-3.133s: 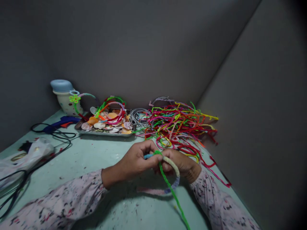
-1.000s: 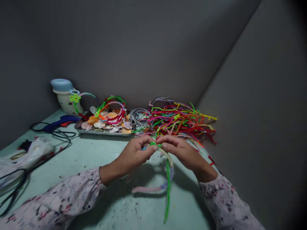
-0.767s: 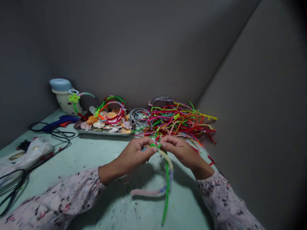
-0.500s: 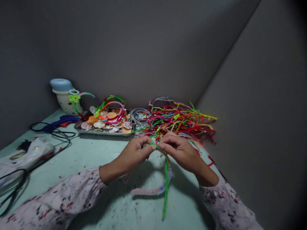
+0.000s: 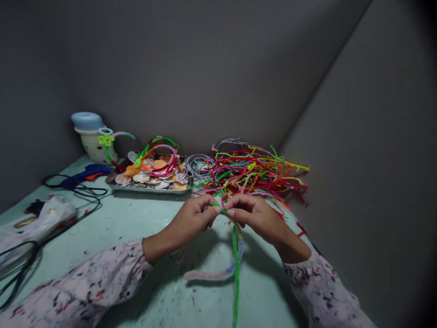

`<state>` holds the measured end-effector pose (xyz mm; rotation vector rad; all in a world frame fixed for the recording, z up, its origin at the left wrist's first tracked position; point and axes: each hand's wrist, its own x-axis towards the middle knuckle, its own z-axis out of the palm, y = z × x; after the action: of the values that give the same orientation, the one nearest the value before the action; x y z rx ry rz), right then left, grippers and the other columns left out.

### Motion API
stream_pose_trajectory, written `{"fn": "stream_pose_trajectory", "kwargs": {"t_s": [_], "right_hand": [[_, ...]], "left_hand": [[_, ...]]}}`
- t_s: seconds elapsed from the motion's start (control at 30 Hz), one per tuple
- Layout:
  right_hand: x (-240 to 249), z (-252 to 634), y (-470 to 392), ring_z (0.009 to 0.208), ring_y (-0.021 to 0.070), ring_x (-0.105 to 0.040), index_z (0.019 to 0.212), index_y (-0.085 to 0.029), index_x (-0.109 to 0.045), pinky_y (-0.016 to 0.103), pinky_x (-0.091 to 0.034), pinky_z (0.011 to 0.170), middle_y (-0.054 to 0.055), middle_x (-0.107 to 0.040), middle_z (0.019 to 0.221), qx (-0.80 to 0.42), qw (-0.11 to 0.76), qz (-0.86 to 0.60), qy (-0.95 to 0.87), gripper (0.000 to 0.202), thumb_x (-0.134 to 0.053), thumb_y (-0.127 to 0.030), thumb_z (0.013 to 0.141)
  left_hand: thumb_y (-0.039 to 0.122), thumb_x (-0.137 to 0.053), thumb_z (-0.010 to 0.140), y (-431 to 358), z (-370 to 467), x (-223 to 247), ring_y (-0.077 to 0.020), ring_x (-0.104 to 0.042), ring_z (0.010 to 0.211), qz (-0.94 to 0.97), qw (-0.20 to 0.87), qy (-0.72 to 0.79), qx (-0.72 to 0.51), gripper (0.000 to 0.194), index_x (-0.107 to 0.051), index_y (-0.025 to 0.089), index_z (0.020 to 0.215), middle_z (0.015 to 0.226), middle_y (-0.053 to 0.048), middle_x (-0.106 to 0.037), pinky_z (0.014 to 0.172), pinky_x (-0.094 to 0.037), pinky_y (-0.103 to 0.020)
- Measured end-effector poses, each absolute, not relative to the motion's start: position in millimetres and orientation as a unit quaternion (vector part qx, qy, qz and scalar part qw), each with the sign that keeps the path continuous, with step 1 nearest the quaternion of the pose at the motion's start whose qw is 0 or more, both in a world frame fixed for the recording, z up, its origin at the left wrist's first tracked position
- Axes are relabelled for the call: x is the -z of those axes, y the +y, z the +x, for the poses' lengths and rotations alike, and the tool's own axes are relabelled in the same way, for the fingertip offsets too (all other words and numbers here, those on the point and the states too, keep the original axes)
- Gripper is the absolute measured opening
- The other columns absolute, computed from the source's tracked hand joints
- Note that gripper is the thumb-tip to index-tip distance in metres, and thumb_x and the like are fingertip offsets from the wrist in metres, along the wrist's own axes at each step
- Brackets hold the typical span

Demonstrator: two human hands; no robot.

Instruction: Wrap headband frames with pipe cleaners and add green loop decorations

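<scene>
A curved headband (image 5: 241,250), wrapped in pink, lilac and pale fuzzy stem, arcs below my fingers. My left hand (image 5: 196,214) pinches it near the top, where a bit of green shows at the fingertips. Close beside it, my right hand (image 5: 254,214) pinches a green pipe cleaner (image 5: 236,273) against the band. The pipe cleaner's long free end hangs down across the band toward me. The exact wrap between the two thumbs is mostly hidden by my fingers.
Behind my hands lies a heap of colourful pipe cleaners (image 5: 259,171), beside bare metal hoops (image 5: 200,166). A metal tray (image 5: 150,190) holds shells and wrapped headbands. Further left are a lidded cup (image 5: 90,136), a blue tool (image 5: 80,177), black cable (image 5: 99,193) and a plastic bag (image 5: 54,214).
My right fingers have shifted slightly downward at the band. The green pipe cleaner's hanging end now reaches lower, and the headband has tipped slightly left.
</scene>
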<state>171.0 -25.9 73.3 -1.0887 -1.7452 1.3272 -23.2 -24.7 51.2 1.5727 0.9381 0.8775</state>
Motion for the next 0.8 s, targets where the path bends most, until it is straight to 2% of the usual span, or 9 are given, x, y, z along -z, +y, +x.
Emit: {"fn": "stream_pose_trajectory", "kwargs": {"t_s": [0.1, 0.33, 0.6, 0.8], "right_hand": [[-72.9, 172.2, -25.5, 0.057, 0.0097, -0.045, 0.084, -0.017, -0.063, 0.023, -0.037, 0.054, -0.003, -0.052, 0.064, -0.53, 0.325, -0.422, -0.66, 0.018, -0.066, -0.033, 0.077], [-73.3, 171.6, -25.5, 0.066, 0.0118, -0.049, 0.084, -0.017, -0.065, 0.024, -0.038, 0.059, 0.0, -0.058, 0.072, -0.494, 0.306, -0.421, -0.696, 0.018, -0.063, -0.034, 0.081], [-71.4, 167.5, -26.9, 0.073, 0.014, -0.052, 0.082, -0.017, -0.065, 0.026, -0.041, 0.065, 0.002, -0.059, 0.079, -0.407, 0.32, -0.417, -0.748, 0.013, -0.06, -0.029, 0.083], [-73.1, 166.0, -28.9, 0.065, 0.0123, -0.049, 0.091, -0.017, -0.062, 0.024, -0.038, 0.058, -0.001, -0.057, 0.075, -0.39, 0.31, -0.429, -0.754, 0.013, -0.061, -0.027, 0.082]], "left_hand": [[0.039, -0.053, 0.086, -24.4, -23.1, -50.3, -0.0062, -0.034, 0.044, 0.657, 0.527, 0.394, -0.367, 0.025, -0.053, 0.016, 0.076, 0.052, 0.007, -0.044, 0.048, -0.027, -0.02], [0.04, -0.053, 0.084, -24.7, -21.9, -50.6, -0.0066, -0.034, 0.045, 0.653, 0.527, 0.398, -0.369, 0.026, -0.052, 0.017, 0.073, 0.052, 0.007, -0.044, 0.047, -0.027, -0.02], [0.04, -0.053, 0.084, -23.7, -21.5, -52.0, -0.0068, -0.033, 0.044, 0.655, 0.519, 0.41, -0.365, 0.027, -0.051, 0.017, 0.07, 0.051, 0.007, -0.044, 0.046, -0.026, -0.02], [0.04, -0.051, 0.086, -25.1, -21.7, -51.9, -0.0073, -0.036, 0.047, 0.67, 0.504, 0.406, -0.363, 0.027, -0.051, 0.017, 0.073, 0.053, 0.006, -0.045, 0.048, -0.027, -0.02]]}}
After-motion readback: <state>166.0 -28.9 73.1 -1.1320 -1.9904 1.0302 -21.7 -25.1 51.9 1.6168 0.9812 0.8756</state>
